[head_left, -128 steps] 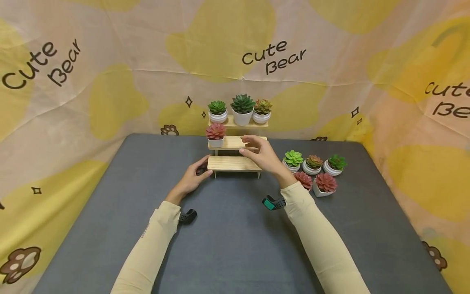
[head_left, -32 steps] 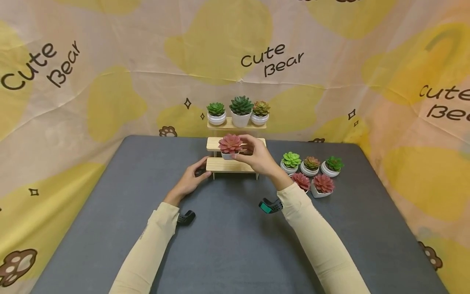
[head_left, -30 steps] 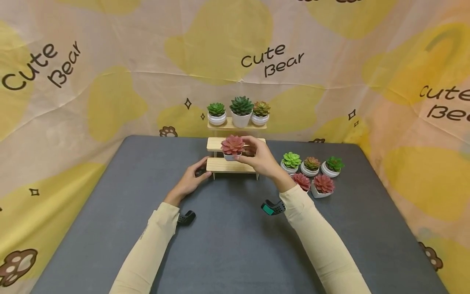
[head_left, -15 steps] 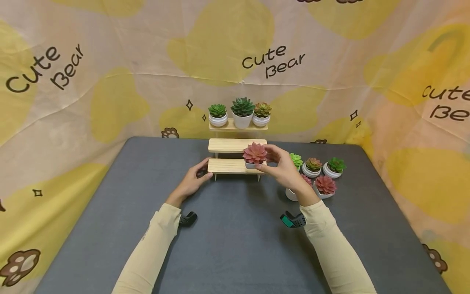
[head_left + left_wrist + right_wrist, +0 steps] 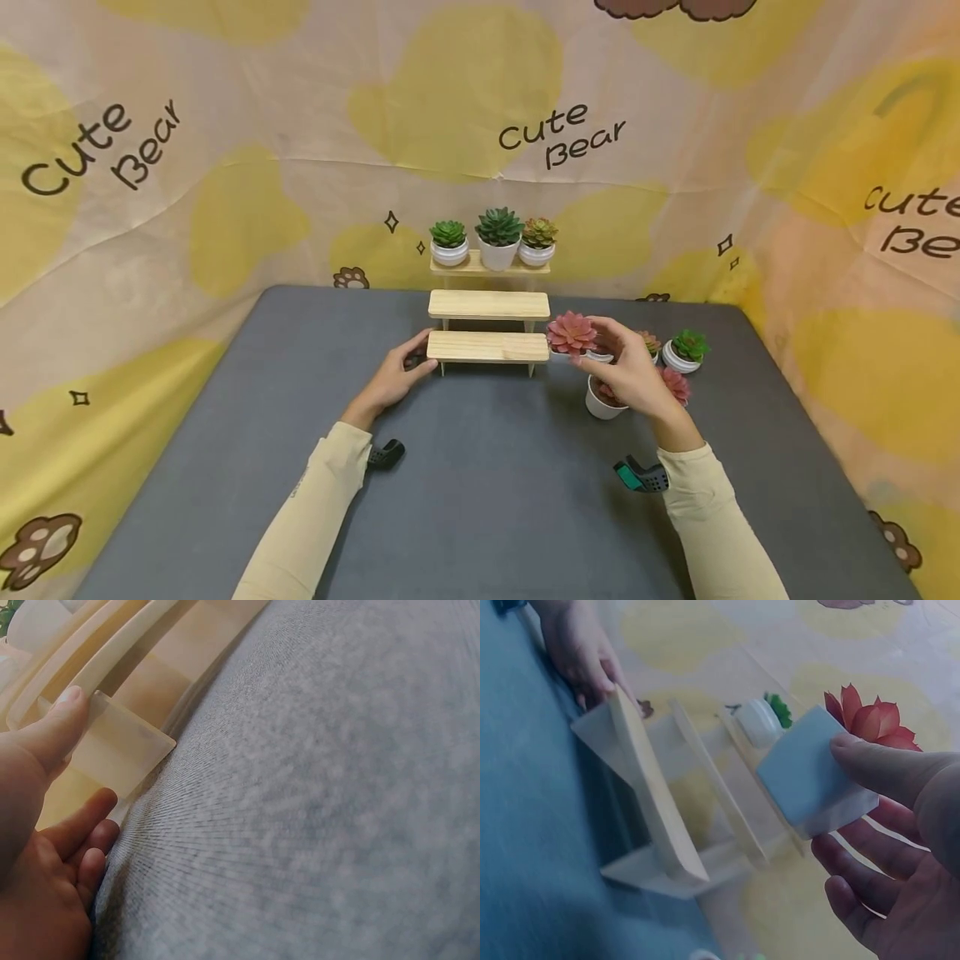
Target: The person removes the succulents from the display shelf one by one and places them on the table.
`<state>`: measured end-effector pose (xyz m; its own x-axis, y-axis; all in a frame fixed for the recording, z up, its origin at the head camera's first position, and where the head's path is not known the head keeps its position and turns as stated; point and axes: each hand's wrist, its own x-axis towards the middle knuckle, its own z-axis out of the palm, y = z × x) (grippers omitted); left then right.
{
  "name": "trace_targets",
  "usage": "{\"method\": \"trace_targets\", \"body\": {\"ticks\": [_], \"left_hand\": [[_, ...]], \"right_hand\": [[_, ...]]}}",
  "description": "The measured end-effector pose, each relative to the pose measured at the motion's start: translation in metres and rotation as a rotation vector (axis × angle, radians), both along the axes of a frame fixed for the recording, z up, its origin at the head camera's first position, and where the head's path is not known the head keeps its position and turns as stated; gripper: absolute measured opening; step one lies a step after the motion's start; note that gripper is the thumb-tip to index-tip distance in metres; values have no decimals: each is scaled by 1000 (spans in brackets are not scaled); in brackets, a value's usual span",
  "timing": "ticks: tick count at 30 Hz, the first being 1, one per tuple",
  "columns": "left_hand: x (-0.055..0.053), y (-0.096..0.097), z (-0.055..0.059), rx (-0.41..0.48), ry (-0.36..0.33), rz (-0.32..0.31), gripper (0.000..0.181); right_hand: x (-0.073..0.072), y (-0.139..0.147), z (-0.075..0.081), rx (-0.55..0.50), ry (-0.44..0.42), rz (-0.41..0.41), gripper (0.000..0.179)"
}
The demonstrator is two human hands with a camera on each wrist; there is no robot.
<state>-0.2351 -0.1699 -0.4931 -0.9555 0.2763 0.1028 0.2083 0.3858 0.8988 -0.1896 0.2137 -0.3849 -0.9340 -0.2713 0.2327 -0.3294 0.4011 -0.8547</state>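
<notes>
In the head view, the grey table [image 5: 465, 500] fills the lower half of the frame; at its far middle stands the tiered wooden rack [image 5: 487, 347], its shelves running left to right, with three succulents [image 5: 498, 233] on the top one; your left hand [image 5: 392, 379], left of centre, pinches the lowest shelf's left end between thumb and finger; your right hand [image 5: 630, 367], right of centre, grips the pale pot [image 5: 810, 772] of a red succulent [image 5: 572, 332], thumb on one side, fingers on the other; behind and below that hand, the other pots [image 5: 603, 407] are partly hidden; the relation to mind, I judge, is this: the held plant lies at your right fingertips, leftward of the palm, just off the lowest shelf's right end; the right hand is clearly nearer it; its rosette faces up, its squat pot showing no marked long axis.
</notes>
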Motion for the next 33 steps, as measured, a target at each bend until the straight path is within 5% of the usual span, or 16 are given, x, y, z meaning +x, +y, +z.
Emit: {"method": "trace_targets", "body": {"ticks": [18, 33], "left_hand": [[0, -1, -1, 1, 3, 2, 63], [0, -2, -1, 8, 6, -3, 63]], "right_hand": [[15, 83, 2, -53, 120, -78, 50], [17, 131, -6, -163, 45, -33, 52]]}}
